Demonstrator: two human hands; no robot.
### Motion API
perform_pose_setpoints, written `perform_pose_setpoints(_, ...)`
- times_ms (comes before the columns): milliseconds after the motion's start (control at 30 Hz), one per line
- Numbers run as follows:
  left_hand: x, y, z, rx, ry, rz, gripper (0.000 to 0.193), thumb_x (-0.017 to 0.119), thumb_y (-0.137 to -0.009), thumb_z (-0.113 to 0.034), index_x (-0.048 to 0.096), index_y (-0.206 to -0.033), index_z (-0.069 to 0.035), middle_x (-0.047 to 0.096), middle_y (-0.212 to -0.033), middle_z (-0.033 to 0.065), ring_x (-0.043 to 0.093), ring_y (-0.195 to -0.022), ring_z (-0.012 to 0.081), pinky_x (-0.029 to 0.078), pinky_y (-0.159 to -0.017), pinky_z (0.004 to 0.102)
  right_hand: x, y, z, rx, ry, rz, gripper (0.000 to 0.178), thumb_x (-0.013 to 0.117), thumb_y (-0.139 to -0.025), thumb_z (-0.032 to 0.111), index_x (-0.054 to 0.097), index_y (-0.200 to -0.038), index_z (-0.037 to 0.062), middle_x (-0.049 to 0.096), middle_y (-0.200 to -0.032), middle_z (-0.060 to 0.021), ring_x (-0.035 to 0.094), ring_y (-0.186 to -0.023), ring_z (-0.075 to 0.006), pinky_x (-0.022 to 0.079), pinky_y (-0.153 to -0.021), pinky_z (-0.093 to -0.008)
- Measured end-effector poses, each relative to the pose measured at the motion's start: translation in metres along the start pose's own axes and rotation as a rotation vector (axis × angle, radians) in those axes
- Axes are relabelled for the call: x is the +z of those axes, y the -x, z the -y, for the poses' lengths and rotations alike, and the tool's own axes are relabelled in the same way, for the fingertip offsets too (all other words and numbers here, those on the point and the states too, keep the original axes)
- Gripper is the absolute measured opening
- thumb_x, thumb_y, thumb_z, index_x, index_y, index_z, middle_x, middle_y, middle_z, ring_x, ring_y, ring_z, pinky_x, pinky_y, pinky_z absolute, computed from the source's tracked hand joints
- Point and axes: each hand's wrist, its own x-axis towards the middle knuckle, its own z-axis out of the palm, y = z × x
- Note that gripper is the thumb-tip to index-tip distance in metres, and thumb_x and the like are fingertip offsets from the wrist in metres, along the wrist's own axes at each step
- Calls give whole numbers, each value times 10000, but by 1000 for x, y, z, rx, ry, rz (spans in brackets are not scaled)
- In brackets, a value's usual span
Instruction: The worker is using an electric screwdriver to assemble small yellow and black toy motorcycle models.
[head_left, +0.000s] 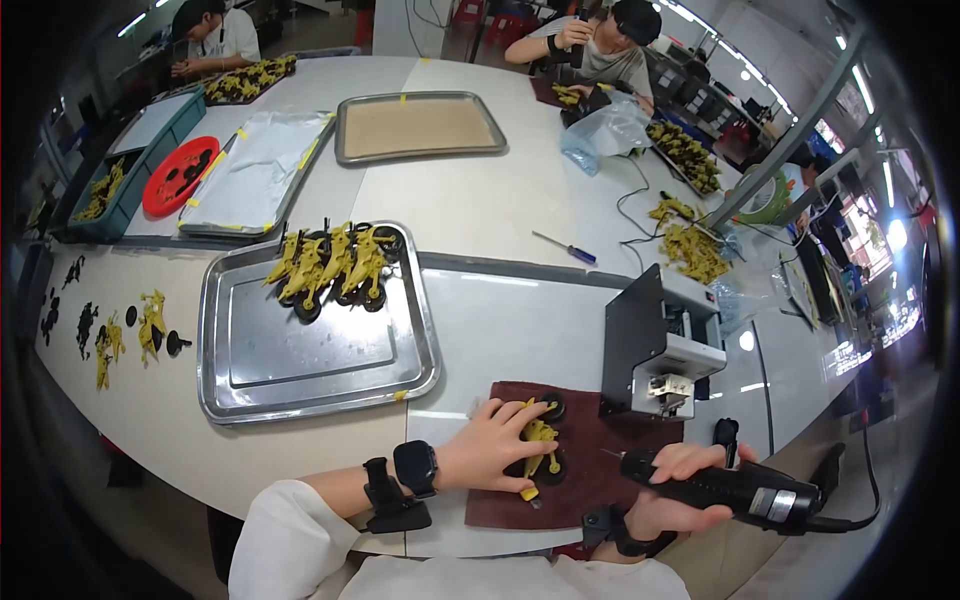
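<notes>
My left hand (478, 452) presses a small yellow toy motorcycle (541, 434) with black wheels against a maroon cloth (495, 508). Its fingers are spread over and around the toy, hiding part of it. A black electric screwdriver (745, 493) lies in the grip of my right hand (655, 514), over the cloth's right edge. Its thin bit points left toward the toy, a short gap away from it. Behind the screwdriver stands a black and white box-shaped machine (640, 345), perhaps a screw feeder.
A metal tray (310, 385) at left bears several yellow toy motorcycles (335, 262). Loose yellow and black parts (152, 325) lie further left. Beyond are a brown-lined tray (420, 125), a red dish (165, 195), a screwdriver (575, 252) and yellow parts (692, 250). Two people sit across the table.
</notes>
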Motion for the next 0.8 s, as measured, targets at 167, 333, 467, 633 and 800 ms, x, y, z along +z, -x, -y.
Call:
perform_pose_setpoints(167,-26,-7,-7,-61,39,-23,669,698,-690,-487,501,-1235,-152,414,-1292,187,417,-1140,349,311,-936,437,-30,-3,-33,114,228,-120,814,558,-823,551,211,-1307,-4,498,-691,-62,510,-554,-146,456,-536,-274)
perform_pose_setpoints(333,-109,57,-42,-227,90,-390,972,821,-594,-396,322,-1322,11,452,-1251,172,459,-1112,314,355,-935,404,-60,16,-73,148,296,-19,675,557,-860,408,261,-1271,-39,530,-728,-69,533,-603,-146,453,-704,-298)
perform_pose_setpoints(467,-116,210,-116,-771,-227,-1173,984,546,-766,-615,143,-1382,38,343,-1326,215,389,-1195,306,292,-1010,400,-57,17,-70,136,275,75,607,558,-865,328,276,-1262,-34,531,-755,-75,538,-651,-155,465,-700,-303)
perform_pose_setpoints(633,24,456,-139,-1516,-294,-1434,545,437,-953,-311,259,-1371,-10,437,-1244,212,412,-1184,258,302,-992,325,-47,13,-61,202,206,43,551,567,-859,333,322,-1211,-14,533,-763,-80,529,-633,-158,467,-648,-291)
perform_pose_setpoints(800,83,630,-93,-1851,-589,-1544,514,443,-948,-363,474,-1229,67,473,-1284,220,458,-1188,296,357,-993,362,-36,18,-66,223,240,88,568,554,-853,360,322,-1204,-22,531,-732,-70,523,-612,-155,463,-629,-281)
